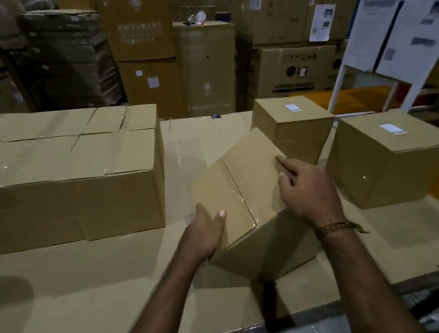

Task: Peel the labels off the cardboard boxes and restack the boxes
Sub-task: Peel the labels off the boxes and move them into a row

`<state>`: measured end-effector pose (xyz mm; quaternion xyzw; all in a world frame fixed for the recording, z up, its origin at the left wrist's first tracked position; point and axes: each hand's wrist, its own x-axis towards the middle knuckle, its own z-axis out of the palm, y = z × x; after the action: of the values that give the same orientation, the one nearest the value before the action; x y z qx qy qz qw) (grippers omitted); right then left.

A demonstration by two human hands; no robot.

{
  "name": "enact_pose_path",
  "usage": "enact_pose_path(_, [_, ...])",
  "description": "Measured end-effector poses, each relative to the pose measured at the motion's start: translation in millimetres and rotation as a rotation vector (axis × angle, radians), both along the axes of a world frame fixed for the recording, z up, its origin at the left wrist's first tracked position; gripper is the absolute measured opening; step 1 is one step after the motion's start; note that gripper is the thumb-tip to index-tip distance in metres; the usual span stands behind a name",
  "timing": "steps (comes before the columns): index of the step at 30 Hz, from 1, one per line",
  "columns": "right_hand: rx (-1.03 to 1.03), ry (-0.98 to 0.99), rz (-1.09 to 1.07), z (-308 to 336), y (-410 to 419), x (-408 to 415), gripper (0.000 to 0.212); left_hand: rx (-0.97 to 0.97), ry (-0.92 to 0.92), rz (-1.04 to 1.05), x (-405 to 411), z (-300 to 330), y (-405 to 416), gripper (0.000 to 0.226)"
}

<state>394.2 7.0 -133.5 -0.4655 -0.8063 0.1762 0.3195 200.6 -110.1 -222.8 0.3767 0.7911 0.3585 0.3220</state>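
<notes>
The left hand point(207, 231) covers the near left corner of the tilted box point(244, 191), and its fingers beneath that edge are hidden. The right hand point(310, 186) hides the box's right side; whether a label lies under it cannot be told. Print on the white labels of the two boxes behind, one point(292, 107) and the other point(390, 128), is too blurred to read. The stacked boxes point(58, 172) run off the left edge. Posters on the white board point(402, 33) are smeared.

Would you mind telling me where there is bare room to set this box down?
Open cardboard surface lies in front of the big stack, left of the tilted box. A narrower strip runs between them. On the right, two labelled boxes crowd it.
</notes>
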Motion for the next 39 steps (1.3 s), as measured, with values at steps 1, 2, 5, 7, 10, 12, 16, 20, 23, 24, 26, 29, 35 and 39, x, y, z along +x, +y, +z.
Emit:
enact_pose_path(1, [-0.012, 0.013, 0.015, -1, 9, 4, 0.047, 0.012, 0.037, 0.03, 4, 2, 8, 0.084])
enact_pose_path(2, [-0.027, 0.03, 0.028, -2, 18, 8, 0.048, 0.029, 0.07, 0.057, 6, 4, 15, 0.082])
enact_pose_path(5, [-0.081, 0.076, 0.066, -8, 44, 12, 0.049, 0.089, 0.143, 0.147, 8, 10, 33, 0.079])
enact_pose_path(7, [-0.132, 0.118, 0.097, -13, 60, 8, 0.048, 0.113, 0.187, 0.207, 5, 15, 43, 0.078])
enact_pose_path(10, [-0.195, 0.163, 0.142, -26, 82, -2, 0.05, 0.135, 0.238, 0.248, -7, 17, 56, 0.08])
enact_pose_path(12, [-0.228, 0.17, 0.173, -40, 97, -10, 0.053, 0.112, 0.251, 0.242, -17, 14, 64, 0.082])
enact_pose_path(16, [-0.301, 0.148, 0.201, -64, 127, -28, 0.063, 0.083, 0.258, 0.177, -39, 11, 83, 0.085])
enact_pose_path(20, [-0.344, 0.215, 0.159, -82, 150, -47, 0.062, 0.047, 0.268, 0.05, -66, 15, 99, 0.094])
enact_pose_path(23, [-0.332, 0.277, 0.111, -87, 165, -71, 0.055, -0.015, 0.346, -0.014, -91, 26, 115, 0.097])
enact_pose_path(24, [-0.328, 0.285, 0.107, -88, 172, -82, 0.053, -0.034, 0.415, -0.02, -101, 31, 120, 0.095])
enact_pose_path(26, [-0.321, 0.289, 0.109, -89, 186, -104, 0.052, -0.043, 0.574, -0.029, -119, 42, 130, 0.088])
enact_pose_path(29, [-0.318, 0.305, 0.1, -89, 205, -139, 0.05, -0.015, 0.751, 0.014, -150, 57, 141, 0.078])
enact_pose_path(35, [-0.34, 0.313, 0.086, -87, 243, -207, 0.052, -0.086, 0.86, 0.114, -233, 77, 164, 0.061])
enact_pose_path(39, [-0.344, 0.333, 0.085, -89, 267, -246, 0.054, -0.151, 0.8, 0.121, -288, 75, 185, 0.063])
